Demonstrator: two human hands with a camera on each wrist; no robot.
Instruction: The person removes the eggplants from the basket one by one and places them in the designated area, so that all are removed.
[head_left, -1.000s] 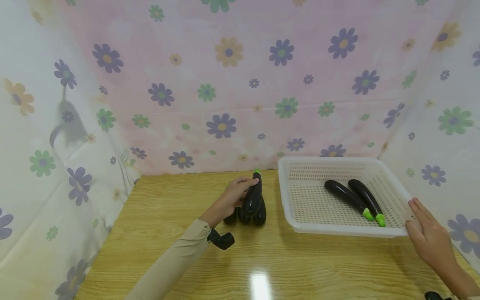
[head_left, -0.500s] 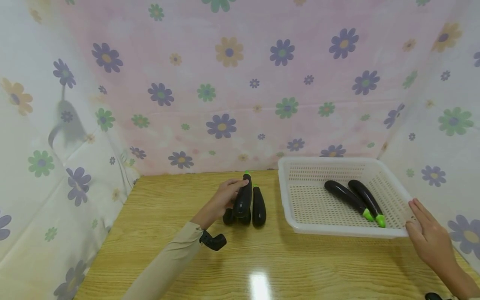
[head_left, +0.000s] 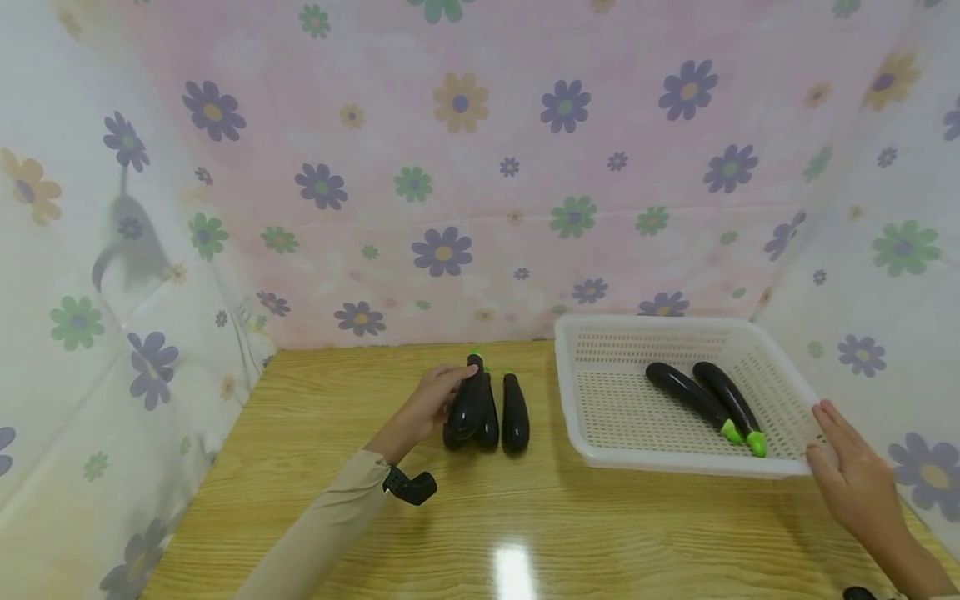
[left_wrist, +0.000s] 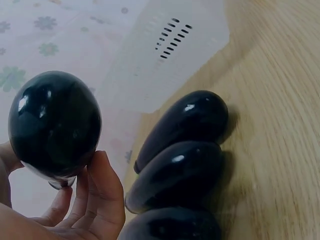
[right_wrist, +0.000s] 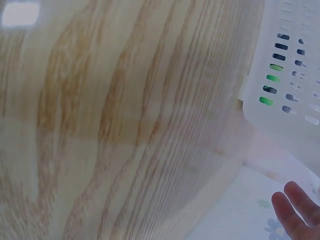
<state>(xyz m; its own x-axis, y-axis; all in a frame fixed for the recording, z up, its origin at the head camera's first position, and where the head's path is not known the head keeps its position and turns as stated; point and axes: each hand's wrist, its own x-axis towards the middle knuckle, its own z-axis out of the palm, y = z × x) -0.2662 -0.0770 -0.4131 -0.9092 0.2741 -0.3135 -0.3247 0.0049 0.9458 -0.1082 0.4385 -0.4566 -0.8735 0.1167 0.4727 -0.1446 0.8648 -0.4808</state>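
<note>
Between the thumb and fingers of my left hand is a dark, glossy eggplant with a green stem, its rounded end facing the left wrist camera. Three more eggplants lie side by side on the table; the held one partly covers the leftmost in the head view. The rightmost eggplant shows whole, beside the middle eggplant. At the near right corner of the white basket, my right hand rests against the rim, fingers extended. Two eggplants lie inside the basket, green stems toward its near right corner.
The basket has perforated sides and stands on the wooden table at the right. Flowered cloth hangs behind the table and along both sides. A dark strap device circles the left wrist.
My left hand has moved left and slightly toward me with the eggplant, uncovering the rightmost eggplant on the table. My right hand has stayed at the basket's corner.
</note>
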